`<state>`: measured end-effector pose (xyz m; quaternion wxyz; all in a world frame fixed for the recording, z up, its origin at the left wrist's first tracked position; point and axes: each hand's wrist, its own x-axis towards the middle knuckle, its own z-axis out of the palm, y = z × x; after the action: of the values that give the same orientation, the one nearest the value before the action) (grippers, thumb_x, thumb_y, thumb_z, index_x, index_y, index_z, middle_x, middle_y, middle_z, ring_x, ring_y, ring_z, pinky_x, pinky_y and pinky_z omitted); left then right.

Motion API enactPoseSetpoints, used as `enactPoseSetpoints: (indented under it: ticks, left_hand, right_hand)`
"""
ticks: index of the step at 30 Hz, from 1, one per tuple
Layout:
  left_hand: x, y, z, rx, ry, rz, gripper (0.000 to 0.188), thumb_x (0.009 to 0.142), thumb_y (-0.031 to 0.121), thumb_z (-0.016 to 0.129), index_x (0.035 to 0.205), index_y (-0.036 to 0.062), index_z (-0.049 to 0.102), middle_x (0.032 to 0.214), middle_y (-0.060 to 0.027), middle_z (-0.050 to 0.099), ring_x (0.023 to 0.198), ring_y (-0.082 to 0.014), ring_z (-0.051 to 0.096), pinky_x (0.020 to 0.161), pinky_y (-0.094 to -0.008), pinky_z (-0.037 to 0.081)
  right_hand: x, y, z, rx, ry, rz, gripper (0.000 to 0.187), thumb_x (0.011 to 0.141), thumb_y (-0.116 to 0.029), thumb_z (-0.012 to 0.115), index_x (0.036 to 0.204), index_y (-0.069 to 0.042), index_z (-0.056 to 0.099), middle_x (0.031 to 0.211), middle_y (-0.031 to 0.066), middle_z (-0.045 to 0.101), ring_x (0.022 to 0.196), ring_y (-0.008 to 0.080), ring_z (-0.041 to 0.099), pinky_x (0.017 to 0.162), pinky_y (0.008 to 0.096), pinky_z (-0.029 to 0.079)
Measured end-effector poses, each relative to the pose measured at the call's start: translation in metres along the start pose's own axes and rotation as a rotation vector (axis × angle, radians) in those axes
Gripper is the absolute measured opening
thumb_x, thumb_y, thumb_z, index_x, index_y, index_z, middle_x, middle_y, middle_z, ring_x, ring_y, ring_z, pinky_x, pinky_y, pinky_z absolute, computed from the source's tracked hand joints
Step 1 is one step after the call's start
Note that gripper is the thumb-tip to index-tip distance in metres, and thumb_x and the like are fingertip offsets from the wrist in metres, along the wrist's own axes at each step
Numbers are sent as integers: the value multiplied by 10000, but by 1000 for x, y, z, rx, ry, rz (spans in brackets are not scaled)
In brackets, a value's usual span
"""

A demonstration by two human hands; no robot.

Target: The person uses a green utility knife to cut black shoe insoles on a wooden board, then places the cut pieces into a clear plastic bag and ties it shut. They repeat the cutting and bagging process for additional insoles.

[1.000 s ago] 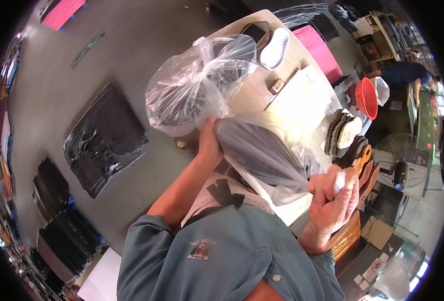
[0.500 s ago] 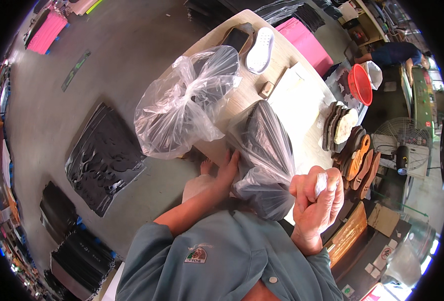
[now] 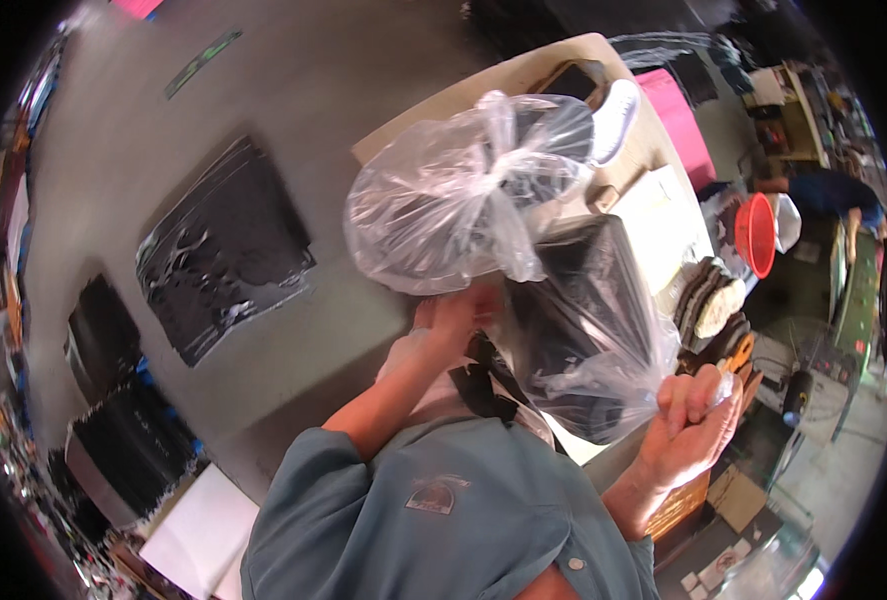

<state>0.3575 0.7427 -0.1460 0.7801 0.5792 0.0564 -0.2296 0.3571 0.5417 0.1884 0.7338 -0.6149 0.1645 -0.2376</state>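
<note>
My right hand (image 3: 691, 422) is closed around the gathered neck of a clear plastic bag (image 3: 603, 345) with dark, flat-looking contents. The bag rests at the near edge of a pale wooden table, its neck pulled toward my right. My left hand (image 3: 460, 318) is at the bag's left side, under the edge of another bag; its fingers are blurred and partly hidden. That second clear plastic bag (image 3: 433, 205), bunched together at its top, stands farther left on the table with dark contents showing through. Some black strips (image 3: 488, 380) lie just below my left hand.
On the table (image 3: 403, 125) are a phone-like dark slab (image 3: 568, 80), a white shoe sole (image 3: 615, 120), a small block (image 3: 604, 198) and paper (image 3: 653, 225). Stacked soles (image 3: 718, 305) and a red basin (image 3: 754, 235) stand right. Black sheets (image 3: 228, 250) lie on the floor. A person (image 3: 833, 200) bends far right.
The view has turned, so the table and bags sit farther right. My right hand still grips the bag's neck. My left hand has shifted along the bag's side, and black strips now show beneath it.
</note>
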Motion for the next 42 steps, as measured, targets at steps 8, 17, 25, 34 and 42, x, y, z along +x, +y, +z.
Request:
enactPoseSetpoints:
  ticks: [8, 17, 25, 34, 42]
  left_hand:
    - [-22, 113, -85, -228, 646, 512, 533, 1142, 337, 461, 1589, 47, 458, 1594, -123, 491, 1397, -209, 525, 1228, -405, 326]
    - [-15, 144, -47, 324, 510, 686, 729, 1001, 155, 711, 1627, -4, 373, 1658, -205, 396, 1513, -319, 409, 1219, -411, 355]
    - [-8, 120, -58, 642, 551, 804, 981, 903, 241, 827, 1628, -65, 242, 1621, -301, 375, 1472, -488, 410, 1216, -505, 360]
    - [-42, 108, -46, 604, 732, 682, 786, 916, 187, 798, 1551, -41, 394, 1511, -272, 488, 1406, -434, 485, 1181, -472, 403]
    - [-45, 20, 63, 334, -243, -83, 745, 1039, 597, 559, 1508, 20, 519, 1357, -147, 653, 1174, -288, 657, 1001, -400, 528]
  right_hand:
    - [1, 11, -11, -28, -38, 73, 298, 1127, -221, 469, 855, -106, 433, 701, -24, 256, 531, 76, 228, 579, 294, 261]
    - [-4, 20, -7, -23, -52, 104, 335, 1140, -247, 498, 835, -136, 417, 709, -49, 289, 547, 56, 241, 580, 266, 250]
    - [-5, 23, -10, -21, -80, 113, 354, 1136, -248, 506, 817, -138, 400, 711, -43, 301, 551, 62, 251, 577, 276, 260]
    - [6, 16, -16, 125, -127, 152, 317, 1148, -249, 467, 857, -130, 428, 687, -32, 309, 526, 71, 272, 553, 270, 259]
    - [13, 5, -4, 324, -176, 182, 297, 1149, -278, 473, 883, -146, 453, 718, -33, 320, 557, 87, 288, 603, 297, 287]
